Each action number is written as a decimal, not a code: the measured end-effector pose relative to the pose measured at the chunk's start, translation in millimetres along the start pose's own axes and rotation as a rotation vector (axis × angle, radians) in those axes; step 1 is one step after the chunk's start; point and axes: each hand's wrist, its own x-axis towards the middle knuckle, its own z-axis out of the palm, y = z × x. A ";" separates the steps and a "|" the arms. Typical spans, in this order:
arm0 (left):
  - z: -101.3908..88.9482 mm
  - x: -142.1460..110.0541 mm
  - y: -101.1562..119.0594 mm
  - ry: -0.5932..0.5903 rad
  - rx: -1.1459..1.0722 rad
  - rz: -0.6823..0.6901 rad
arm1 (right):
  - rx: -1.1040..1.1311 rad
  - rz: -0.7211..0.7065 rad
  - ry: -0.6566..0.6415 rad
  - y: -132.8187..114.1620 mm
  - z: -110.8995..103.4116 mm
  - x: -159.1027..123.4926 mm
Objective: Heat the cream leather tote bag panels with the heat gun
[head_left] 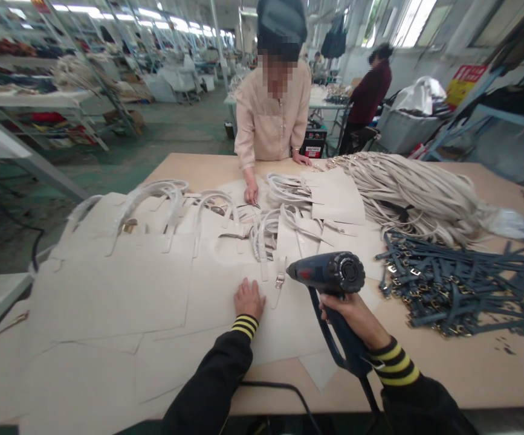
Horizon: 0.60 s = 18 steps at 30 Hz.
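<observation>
Black sleeves (211, 380) forward; right hand (355, 314) closed round heat gun (320, 272); left hand (249, 300) palm-down, fingers slightly spread on panel (211, 302).

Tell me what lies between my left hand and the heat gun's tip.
A pale strap with a metal buckle lies between your left hand and the heat gun, on a cream panel; the head view shows it.

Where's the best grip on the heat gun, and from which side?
Take the heat gun by its handle, high up, from the right, where the right hand holds it. The handle slopes down toward you, and the nozzle points left, so that side is probably best avoided.
</observation>
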 end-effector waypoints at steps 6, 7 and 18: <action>18.8 -6.9 -28.0 -0.098 -0.352 -0.248 | -0.009 -0.057 0.225 -6.8 -18.3 16.7; 19.2 -2.7 -30.2 -0.131 -0.399 -0.277 | -0.010 -0.058 0.253 -8.0 -24.4 19.4; 13.0 28.6 -9.9 -0.155 -0.534 -0.398 | -0.304 0.227 0.528 42.0 -83.8 -98.9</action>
